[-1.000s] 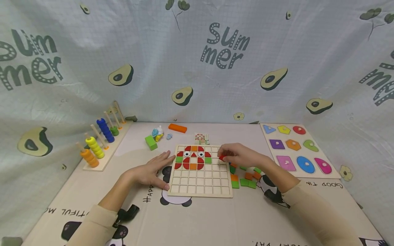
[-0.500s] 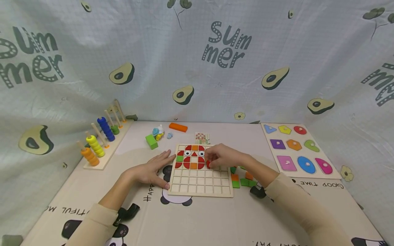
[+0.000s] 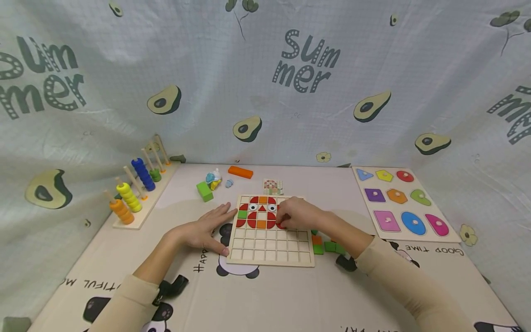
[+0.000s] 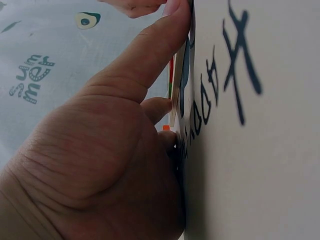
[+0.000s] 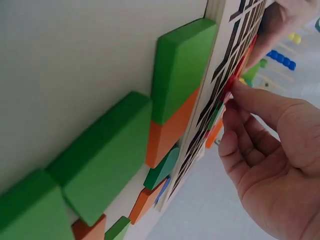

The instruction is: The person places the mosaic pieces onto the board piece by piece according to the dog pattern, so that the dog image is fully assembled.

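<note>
Your right hand [image 3: 296, 213] pinches a small flat red piece [image 3: 281, 226] between thumb and fingertips, down at the square wooden grid board [image 3: 271, 245]; its shape is mostly hidden by your fingers. You have it just right of the red, white, orange and green pattern in the board's upper left part, level with the pattern's lowest row. That pattern shows two round eyes with a red triangle [image 3: 262, 208] between them, and a green square [image 3: 242, 214] on its left side.

Your left hand [image 3: 205, 233] lies along the board's left edge with its fingers extended and thumb spread, holding nothing up.

Beside the board's right edge, partly under your right forearm, you have flat green blocks [image 3: 318, 249] and orange blocks [image 3: 317, 240] on the pale printed surface [image 3: 257, 295]. Just beyond the far edge lies a small printed card [image 3: 273, 186]. Farther left sit a green rectangular block [image 3: 204, 191], a small blue, white and yellow figurine [image 3: 213, 179] and an orange bar [image 3: 240, 172]. Well to your left stands a wooden peg rack [image 3: 151, 198] with coloured rings; well to your right lies a knobbed shape puzzle [image 3: 379, 184].
</note>
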The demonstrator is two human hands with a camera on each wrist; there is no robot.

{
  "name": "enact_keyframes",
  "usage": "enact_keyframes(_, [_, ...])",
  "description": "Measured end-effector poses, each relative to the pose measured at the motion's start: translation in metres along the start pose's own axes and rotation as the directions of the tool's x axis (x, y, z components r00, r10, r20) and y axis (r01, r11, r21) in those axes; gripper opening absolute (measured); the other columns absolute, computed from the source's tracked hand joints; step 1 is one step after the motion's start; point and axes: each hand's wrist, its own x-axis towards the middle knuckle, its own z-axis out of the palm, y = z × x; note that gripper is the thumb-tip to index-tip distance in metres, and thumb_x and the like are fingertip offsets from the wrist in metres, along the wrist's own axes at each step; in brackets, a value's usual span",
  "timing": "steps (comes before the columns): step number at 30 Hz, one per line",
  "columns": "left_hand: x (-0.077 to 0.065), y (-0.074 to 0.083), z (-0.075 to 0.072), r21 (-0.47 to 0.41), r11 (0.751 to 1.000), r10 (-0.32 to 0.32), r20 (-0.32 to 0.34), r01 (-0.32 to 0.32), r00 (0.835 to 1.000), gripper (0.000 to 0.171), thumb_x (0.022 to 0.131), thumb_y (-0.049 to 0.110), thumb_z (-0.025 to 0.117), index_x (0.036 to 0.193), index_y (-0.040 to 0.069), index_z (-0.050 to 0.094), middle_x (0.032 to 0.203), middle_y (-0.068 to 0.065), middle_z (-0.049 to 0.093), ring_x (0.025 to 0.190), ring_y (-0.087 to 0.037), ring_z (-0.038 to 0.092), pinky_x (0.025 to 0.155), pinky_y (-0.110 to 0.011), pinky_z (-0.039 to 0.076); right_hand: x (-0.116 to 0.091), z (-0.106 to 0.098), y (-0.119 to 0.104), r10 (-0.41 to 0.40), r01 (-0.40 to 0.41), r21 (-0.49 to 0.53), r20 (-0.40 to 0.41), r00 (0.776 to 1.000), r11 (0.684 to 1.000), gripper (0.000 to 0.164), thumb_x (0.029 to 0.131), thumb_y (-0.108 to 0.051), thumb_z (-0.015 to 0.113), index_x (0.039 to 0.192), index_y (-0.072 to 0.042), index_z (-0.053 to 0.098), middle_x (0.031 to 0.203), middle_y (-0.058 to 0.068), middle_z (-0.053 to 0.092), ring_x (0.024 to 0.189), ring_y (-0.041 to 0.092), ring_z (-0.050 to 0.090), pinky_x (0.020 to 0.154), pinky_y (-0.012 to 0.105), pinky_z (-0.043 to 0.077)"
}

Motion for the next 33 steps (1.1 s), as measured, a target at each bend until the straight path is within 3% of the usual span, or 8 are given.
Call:
enact_keyframes(11, [0.000,0.001,0.002,-0.004,1.000,0.005,-0.008,-0.005,1.000,0.114,0.064,0.064,0.077,0.154,0.031,0.017,0.162,0.000,-0.001,0.148,-0.028,-0.005,0.115,-0.060,0.006,-0.009,0.000,-0.003,-0.025,0.025,-0.015,0.009,1.000,1.000,0.014,0.085,-0.020,0.075,0.099,-0.019,0.075,0.091,-0.012,0.067,0.077,0.003,0.056,0.075,0.022,0.049])
enact_keyframes(17, [0.000,0.000,0.003,-0.007,1.000,0.004,-0.010,-0.004,1.000,0.114,0.064,0.064,0.078,0.154,0.031,0.017,0.162,0.000,0.000,0.148,-0.028,-0.005,0.114,-0.060,0.006,-0.007,0.003,-0.002,-0.063,0.062,-0.109,-0.006,0.998,0.992,0.019,0.085,-0.019,0.074,0.103,-0.020,0.076,0.090,-0.011,0.068,0.073,0.004,0.053,0.069,0.022,0.048])
enact_keyframes(26, [0.000,0.001,0.001,-0.006,1.000,0.002,-0.016,-0.002,1.000,0.114,0.063,0.066,0.077,0.154,0.033,0.017,0.162,0.003,-0.001,0.148,-0.025,-0.005,0.115,-0.058,0.006,-0.006,0.000,-0.007,-0.018,0.024,-0.213,0.032,0.999,0.977,0.017,0.085,-0.024,0.074,0.102,-0.021,0.076,0.087,-0.013,0.067,0.076,0.005,0.054,0.075,0.023,0.049])
enact_keyframes(30, [0.000,0.001,0.001,-0.003,1.000,0.003,-0.015,-0.003,1.000,0.114,0.063,0.066,0.077,0.154,0.033,0.017,0.162,0.003,-0.001,0.148,-0.024,-0.005,0.115,-0.058,0.006,-0.011,-0.005,-0.004,-0.032,0.036,-0.174,0.027,0.999,0.984,0.017,0.085,-0.026,0.074,0.101,-0.020,0.076,0.084,-0.013,0.066,0.072,0.005,0.053,0.069,0.023,0.048])
enact_keyframes(33, [0.000,0.000,0.000,0.000,1.000,0.009,-0.012,-0.009,1.000,0.114,0.063,0.066,0.077,0.154,0.032,0.017,0.162,0.003,-0.001,0.148,-0.025,-0.005,0.115,-0.058,0.007,-0.022,-0.014,0.004,-0.019,0.018,-0.083,-0.013,1.000,0.996,0.020,0.087,-0.024,0.072,0.106,-0.018,0.075,0.090,-0.010,0.067,0.073,0.005,0.054,0.067,0.022,0.048])
